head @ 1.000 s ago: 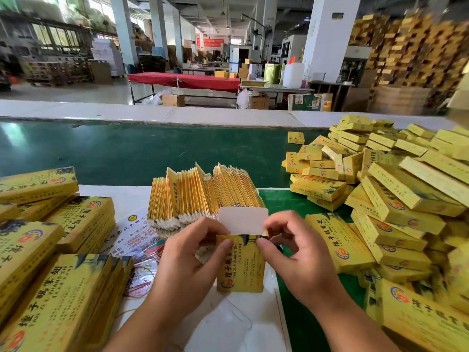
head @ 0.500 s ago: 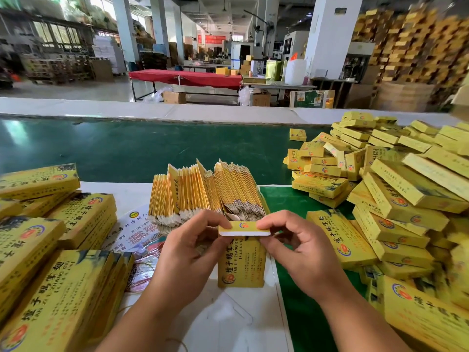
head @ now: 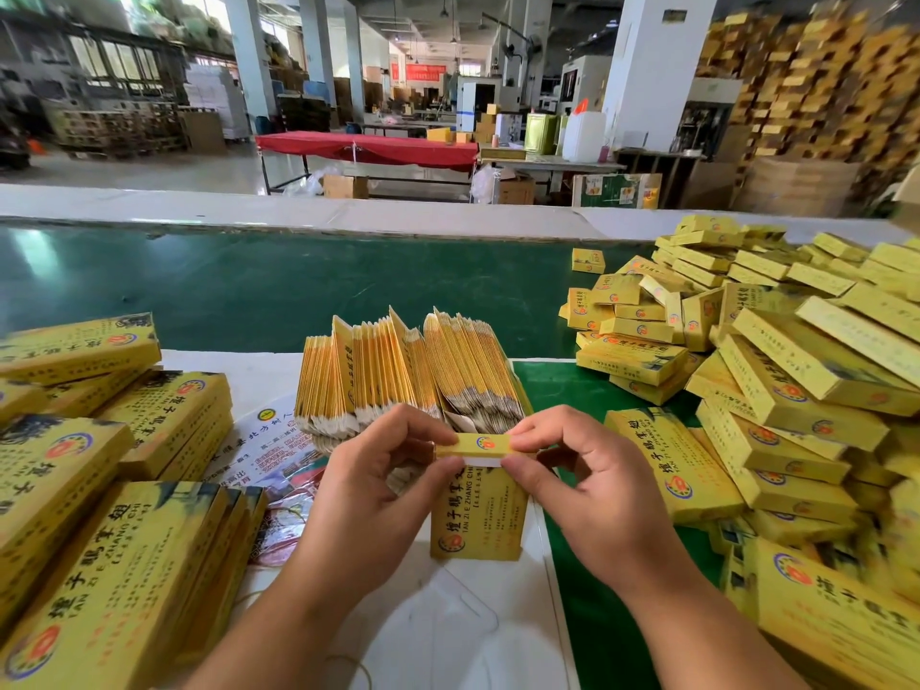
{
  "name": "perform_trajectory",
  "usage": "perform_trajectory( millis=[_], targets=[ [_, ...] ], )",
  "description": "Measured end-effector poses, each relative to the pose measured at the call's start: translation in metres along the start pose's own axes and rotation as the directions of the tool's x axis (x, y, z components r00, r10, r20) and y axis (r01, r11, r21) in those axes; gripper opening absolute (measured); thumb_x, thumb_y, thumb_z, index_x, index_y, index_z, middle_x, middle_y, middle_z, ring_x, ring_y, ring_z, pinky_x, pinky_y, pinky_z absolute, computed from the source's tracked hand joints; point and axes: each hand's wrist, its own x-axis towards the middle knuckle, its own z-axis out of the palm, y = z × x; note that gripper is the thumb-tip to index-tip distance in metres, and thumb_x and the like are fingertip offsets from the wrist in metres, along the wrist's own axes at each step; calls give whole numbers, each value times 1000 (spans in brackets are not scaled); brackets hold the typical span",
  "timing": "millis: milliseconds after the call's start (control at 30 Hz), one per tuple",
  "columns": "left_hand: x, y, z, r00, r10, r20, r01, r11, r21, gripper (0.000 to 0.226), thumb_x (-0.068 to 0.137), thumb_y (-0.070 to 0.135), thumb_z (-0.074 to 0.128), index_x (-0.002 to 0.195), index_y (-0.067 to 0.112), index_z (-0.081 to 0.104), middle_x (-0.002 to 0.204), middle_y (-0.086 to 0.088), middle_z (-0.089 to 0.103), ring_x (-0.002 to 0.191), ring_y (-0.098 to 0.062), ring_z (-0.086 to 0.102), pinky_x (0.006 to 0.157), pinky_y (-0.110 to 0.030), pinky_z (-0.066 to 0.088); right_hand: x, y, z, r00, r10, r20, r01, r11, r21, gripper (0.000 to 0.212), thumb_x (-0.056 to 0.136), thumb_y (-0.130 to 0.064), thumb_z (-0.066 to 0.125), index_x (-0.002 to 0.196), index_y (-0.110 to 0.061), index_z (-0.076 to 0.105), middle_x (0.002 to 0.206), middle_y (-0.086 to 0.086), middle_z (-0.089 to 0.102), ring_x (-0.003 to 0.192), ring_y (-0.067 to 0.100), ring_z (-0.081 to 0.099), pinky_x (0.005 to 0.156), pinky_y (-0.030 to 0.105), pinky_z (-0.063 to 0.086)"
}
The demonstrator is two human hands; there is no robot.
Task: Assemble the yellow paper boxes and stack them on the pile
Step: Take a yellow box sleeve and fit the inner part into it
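From the head view, the yellow box [head: 479,510] stands upright on the bench [head: 448,634], just in front of the fanned flat blanks [head: 408,371]. Left hand [head: 368,495] and right hand [head: 592,495] pinch its top flap [head: 473,444], fingers clamped at either end. Press the flap evenly so its tuck slides in square, then move the box to the pile [head: 776,390] right of the blanks.
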Motion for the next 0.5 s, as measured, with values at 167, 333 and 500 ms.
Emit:
perform_trajectory(
  millis=[167,333,500],
  targets=[
    [-5,9,12,991,-33,-127,41,997,61,32,74,47,67,103,36,58,96,14,69,89,-7,68,72,-29,60,-3,-5,9,985,-116,-127,101,988,-120,6,83,-15,71,82,-9,70,85,-6,69,83,9,66,67,17,53],
    [-19,19,32,997,-11,-79,42,916,399,77,58,71,70,123,37,43,101,21,58,92,1,57,70,-9,44,-9,-12,18,960,-69,-270,58,997,-49,6,84,-20,72,83,-14,69,80,-7,67,74,12,66,61,15,50],
    [-18,21,29,997,39,-73,9,827,562,79,57,58,68,126,30,41,104,21,49,91,2,46,69,-4,35,-10,-16,18,984,80,-158,-61,991,122,13,87,-29,72,97,-22,76,83,-10,75,76,9,72,63,21,58]
  ],
)
